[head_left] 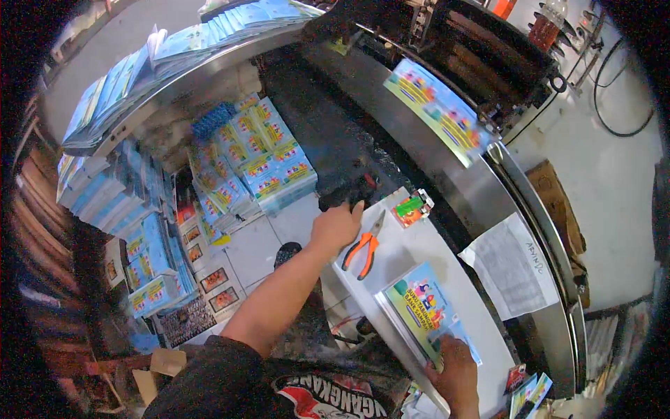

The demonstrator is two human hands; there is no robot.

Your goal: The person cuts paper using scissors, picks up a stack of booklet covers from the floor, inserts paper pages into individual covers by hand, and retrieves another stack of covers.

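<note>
My left hand [337, 228] is at the near corner of the white table, beside orange-handled pliers [361, 255]. One finger points away from the others, and nothing shows in its grasp. My right hand [455, 371] has its fingers and thumb on the lower end of a blue, yellow and green booklet [424, 304], printed "BUKU TABUNGAN BANK SAMPAH". The booklet lies flat near the table's edge, its lower end partly hidden by my fingers. Just beyond the pliers sits a small green and white object [413, 207].
Stacked booklets [262, 157] cover part of the floor at left; more piles [118, 195] stand farther left. A curved metal machine edge [419, 133] carries printed sheets [436, 112] and handwritten paper [513, 265]. Small booklets [530, 394] lie at the lower right.
</note>
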